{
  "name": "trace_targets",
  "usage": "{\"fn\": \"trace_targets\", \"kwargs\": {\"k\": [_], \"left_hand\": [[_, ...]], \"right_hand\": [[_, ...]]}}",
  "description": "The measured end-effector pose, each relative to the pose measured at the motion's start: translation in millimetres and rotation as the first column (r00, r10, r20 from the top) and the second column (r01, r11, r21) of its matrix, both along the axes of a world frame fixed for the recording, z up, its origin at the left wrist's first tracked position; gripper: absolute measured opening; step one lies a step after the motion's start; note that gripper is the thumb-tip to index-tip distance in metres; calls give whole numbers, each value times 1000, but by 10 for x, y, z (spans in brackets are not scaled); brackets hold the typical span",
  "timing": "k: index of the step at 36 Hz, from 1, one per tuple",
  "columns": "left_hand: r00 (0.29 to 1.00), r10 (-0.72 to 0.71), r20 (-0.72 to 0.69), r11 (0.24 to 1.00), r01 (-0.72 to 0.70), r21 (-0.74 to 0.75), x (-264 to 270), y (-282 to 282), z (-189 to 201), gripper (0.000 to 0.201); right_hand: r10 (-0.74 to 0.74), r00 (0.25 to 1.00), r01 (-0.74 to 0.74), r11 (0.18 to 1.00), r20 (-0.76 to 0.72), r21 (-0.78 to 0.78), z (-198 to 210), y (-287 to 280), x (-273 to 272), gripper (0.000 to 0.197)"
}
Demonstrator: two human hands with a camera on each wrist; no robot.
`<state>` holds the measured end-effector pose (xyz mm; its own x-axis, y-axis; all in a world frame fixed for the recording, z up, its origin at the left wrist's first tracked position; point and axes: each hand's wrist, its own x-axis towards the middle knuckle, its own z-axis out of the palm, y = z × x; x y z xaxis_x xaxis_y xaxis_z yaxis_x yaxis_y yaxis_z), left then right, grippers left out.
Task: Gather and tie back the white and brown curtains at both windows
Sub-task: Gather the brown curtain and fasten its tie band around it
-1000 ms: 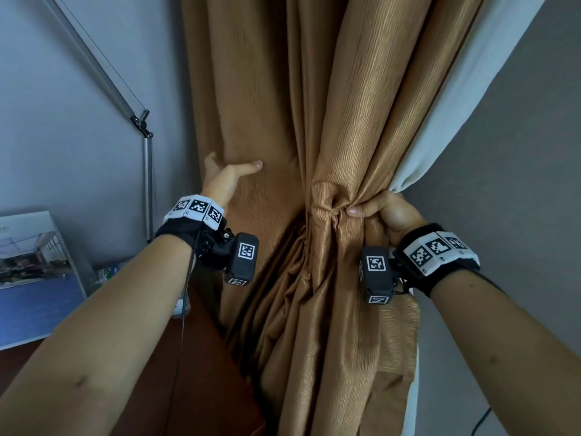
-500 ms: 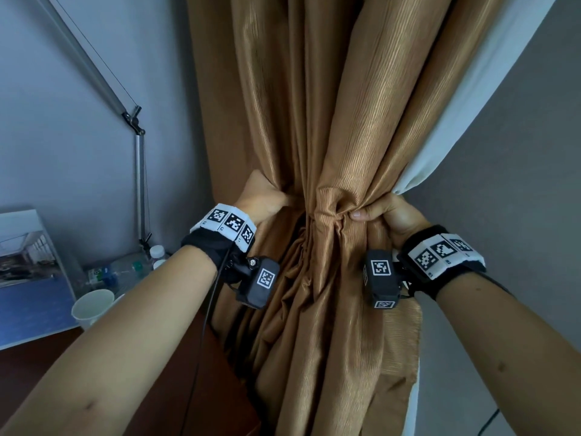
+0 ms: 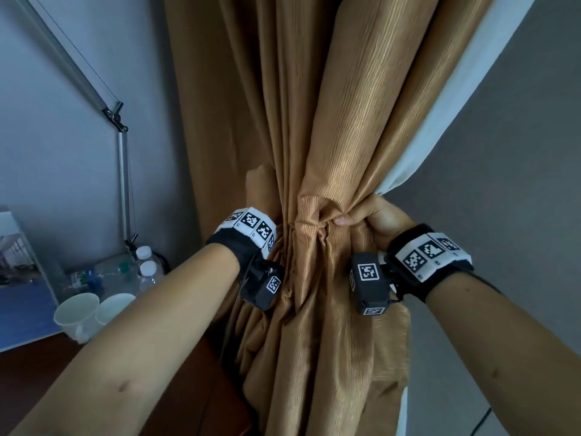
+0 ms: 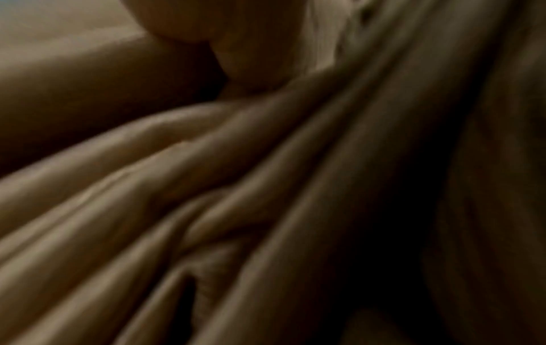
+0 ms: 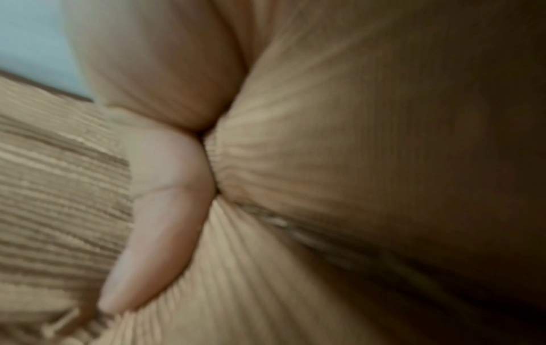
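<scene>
The brown curtain (image 3: 339,127) hangs down the middle of the head view, pulled into a bunch at wrist height. My right hand (image 3: 364,215) grips that bunch from the right, thumb on the front folds. In the right wrist view the thumb (image 5: 165,210) presses into the puckered brown curtain (image 5: 325,163). The white curtain (image 3: 440,121) runs diagonally behind the brown one and ends in my right fist. My left hand (image 3: 259,190) reaches in behind the left folds; its fingers are hidden. The left wrist view is filled with dark, blurred brown curtain (image 4: 266,186) folds.
A wooden desk (image 3: 195,394) stands at lower left, against the curtain's hem. On it are two white cups (image 3: 77,313), water bottles (image 3: 146,265) and a propped picture board (image 3: 19,278). A metal lamp arm (image 3: 123,171) rises along the left wall. A grey wall (image 3: 518,152) is on the right.
My left hand left the flat cloth at the left, swept the folds rightward to the bunch, then slid behind the curtain. My right hand kept its grip.
</scene>
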<state>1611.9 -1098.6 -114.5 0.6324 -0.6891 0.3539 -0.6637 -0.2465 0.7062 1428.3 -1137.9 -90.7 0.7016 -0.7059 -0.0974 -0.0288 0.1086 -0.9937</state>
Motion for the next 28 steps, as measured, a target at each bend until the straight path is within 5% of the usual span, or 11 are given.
{"fn": "trace_targets", "kwargs": {"k": [2,3,6,8,12,15,17,20,23,26,28], "left_hand": [[957,-180,-229,974,140,-181,-82,89,-9,15],[870,-300,-390,939,197,-282,-117,154,-8,14],[351,-592,-726,805,304,-510,-247,347,31,26],[142,-635,-759,760,286,-583,-264,419,21,38],[47,-738,-673,622,436,-651,-197,539,-20,63],[116,-751,-650,563,626,-539,-165,618,-10,57],[326,-686,-650,672,626,-395,-187,580,-11,54],[567,-594,-570,793,535,-293,-233,502,-37,93],[627,-561,-540,819,512,-257,-272,478,-68,93],[674,-501,-543,859,464,-217,-262,428,-117,116],[665,-488,-565,864,460,-205,-261,430,-106,108]], "right_hand": [[-43,999,43,999,19,2,-4,-14,-16,68],[-66,997,66,998,30,5,-7,-25,-22,70],[-101,994,101,995,34,8,2,-53,-26,69],[-98,995,98,995,30,7,12,-55,-14,61],[-74,997,74,997,22,-4,21,-33,18,65],[-29,999,29,1000,15,2,15,-26,26,70],[3,1000,-3,1000,12,0,12,-8,44,64],[-33,999,34,997,7,-75,20,14,110,55],[-35,999,34,997,-17,-65,23,2,119,56],[28,998,-31,999,-50,-45,38,-23,103,63],[67,995,-69,997,-75,-32,58,-34,100,65]]}}
